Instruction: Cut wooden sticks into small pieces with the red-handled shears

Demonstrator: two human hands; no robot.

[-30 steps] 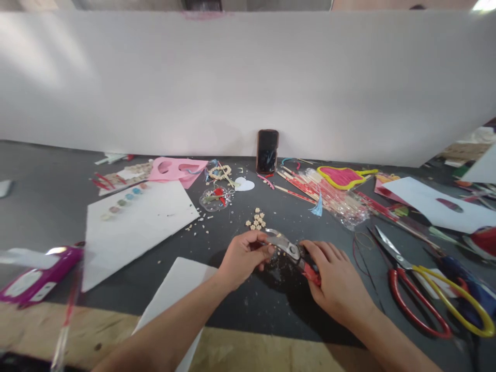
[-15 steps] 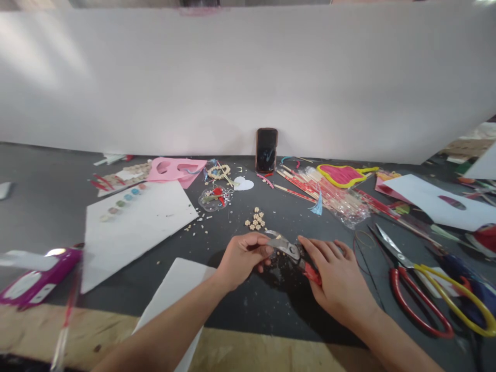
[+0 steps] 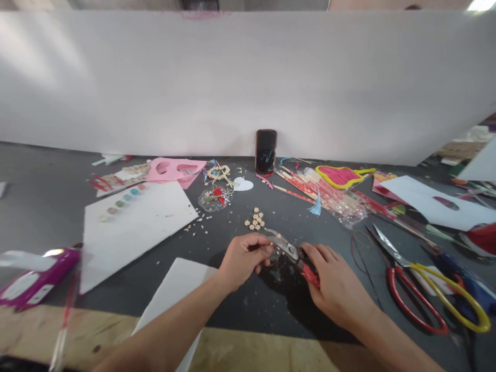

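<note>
My right hand is wrapped round the red handles of pruning shears, whose curved metal jaws point left. Thumb and fingertips of my left hand are pinched together right beside the jaws. A tiny pale piece seems to be between them, too small to name. Just beyond the jaws lies a small heap of beige flower-shaped beads. Pale crumbs are scattered on the dark table beneath the shears.
Red-and-yellow-handled scissors lie at right. A phone leans on the white board behind. Bagged sticks and a blue tassel lie right of centre. A white sheet with paint dabs and a purple object are at left.
The pruning shears' jaws have shifted slightly and now look more closed. My right hand's fingers have curled in tighter on the handles. My left hand has barely moved.
</note>
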